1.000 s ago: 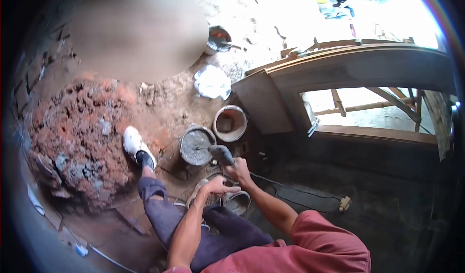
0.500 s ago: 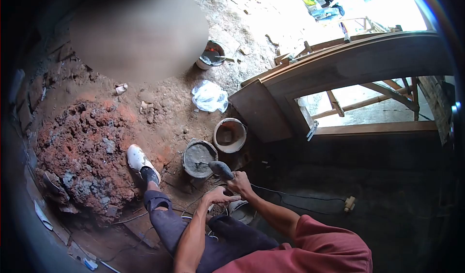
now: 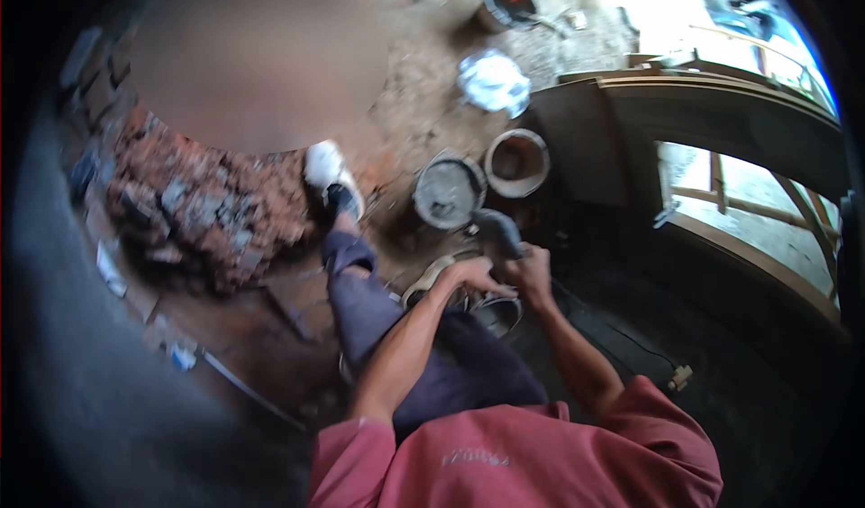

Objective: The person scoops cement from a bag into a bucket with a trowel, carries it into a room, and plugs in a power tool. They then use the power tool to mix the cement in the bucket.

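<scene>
My right hand [image 3: 530, 269] is wrapped round the rear of a dark grey tool [image 3: 497, 233], whose front end points toward a bucket of grey wet mix [image 3: 448, 191]. A cord trails off to the right from near that hand. My left hand [image 3: 478, 276] is just left of it, fingers apart and reaching toward the right hand, with nothing visible in them. Below both hands is a small pail [image 3: 496, 313], partly hidden. An empty-looking bucket [image 3: 517, 163] stands beside the mix bucket.
A rubble heap [image 3: 207, 206] lies at the left. Another bucket [image 3: 507, 5] and a white plastic bag [image 3: 495, 82] are farther off. A wooden frame [image 3: 757, 251] with an opening stands at right. A cord connector [image 3: 680, 378] lies at lower right.
The view has turned, so the buckets, bag and frame sit farther right and higher. My right hand still grips the tool, and my left hand stays close beside it.
</scene>
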Tool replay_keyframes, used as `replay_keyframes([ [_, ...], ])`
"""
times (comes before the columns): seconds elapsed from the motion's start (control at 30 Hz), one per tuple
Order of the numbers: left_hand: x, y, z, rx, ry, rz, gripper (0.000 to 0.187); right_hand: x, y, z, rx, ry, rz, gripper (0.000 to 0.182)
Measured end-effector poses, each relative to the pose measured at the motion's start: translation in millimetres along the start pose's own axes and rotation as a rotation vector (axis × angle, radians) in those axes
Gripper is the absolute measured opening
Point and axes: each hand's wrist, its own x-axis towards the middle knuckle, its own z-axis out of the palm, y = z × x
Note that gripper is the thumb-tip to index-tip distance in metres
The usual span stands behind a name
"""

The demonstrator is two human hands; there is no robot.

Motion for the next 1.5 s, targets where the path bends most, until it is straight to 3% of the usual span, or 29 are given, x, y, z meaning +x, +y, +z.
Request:
replay_keyframes([
  [0.03,-9.5,7.2,-0.6,-0.004,0.005,-0.004,0.085,-13.2,-24.1,-12.8,0.035,0.005,0.050,0.034],
  [0.07,-5.0,2.0,4.6,-0.095,-0.007,-0.003,0.085,-17.4,-40.2,-20.1,-0.137,-0.023,0.040,0.035],
  [0.23,12.9,-10.0,11.4,-0.102,-0.054,-0.044,0.084,13.7,-13.3,24.0,-0.353,-0.075,-0.106,0.026],
  [0.33,-4.3,-2.1,8.0,-0.101,-0.031,-0.046,0.082,11.2,-24.3,15.8,-0.333,-0.003,-0.175,0.028],
  [0.5,0.3,-7.5,7.2,-0.064,-0.011,-0.008,0.090,2.5,-31.9,-9.0,-0.228,0.086,-0.108,0.037],
  [0.67,6.8,-12.3,4.4,-0.072,0.010,-0.024,0.097,32.2,-15.4,24.8,-0.289,0.069,-0.164,0.039],
  [0.73,-1.3,-1.7,4.4,-0.082,0.046,-0.026,0.101,21.6,-39.2,6.2,-0.170,0.002,-0.100,0.038],
  [0.8,2.7,-8.2,7.5,-0.101,0.102,0.013,0.095,13.3,-31.1,-1.2,-0.228,0.028,-0.195,0.039],
  [0.87,8.0,-10.3,2.8,-0.090,0.110,-0.044,0.095,5.2,-41.0,-13.3,-0.194,-0.006,-0.023,0.042],
  [0.93,29.8,-29.2,6.2,-0.136,0.107,-0.020,0.100,22.1,-7.2,4.5,-0.220,0.017,-0.081,0.043],
  [1.0,33.9,-35.8,6.1,-0.361,0.246,0.060,0.107,40.4,8.5,17.8,-0.228,-0.052,-0.083,0.036],
  [1.07,67.7,-61.0,9.8,-0.322,0.295,0.023,0.105,46.5,14.2,24.5,-0.200,-0.039,-0.089,0.034],
  [1.17,82.9,-64.6,14.9,-0.504,0.518,0.144,0.086,45.6,10.5,22.0,-0.208,-0.081,-0.003,0.038],
  [1.27,67.9,-48.4,5.8,-0.527,0.572,0.094,0.088,51.6,19.4,29.6,-0.220,-0.005,-0.142,0.041],
  [1.3,65.5,-42.6,5.9,-0.584,0.604,0.159,0.089,49.0,12.2,26.9,-0.209,-0.027,-0.132,0.038],
  [1.4,43.7,-31.1,4.1,-0.703,0.483,0.123,0.088,52.1,10.5,22.5,-0.295,-0.064,-0.216,0.032],
  [1.43,39.9,-26.7,3.9,-0.695,0.573,0.131,0.084,52.2,7.2,17.4,-0.328,-0.112,-0.267,0.031],
  [1.47,37.0,-22.1,7.9,-0.863,0.498,0.167,0.082,51.5,3.5,18.4,-0.324,-0.108,-0.281,0.031],
  [1.5,38.6,-21.0,6.8,-0.870,0.526,0.151,0.079,47.7,0.3,19.3,-0.333,-0.115,-0.201,0.030],
])
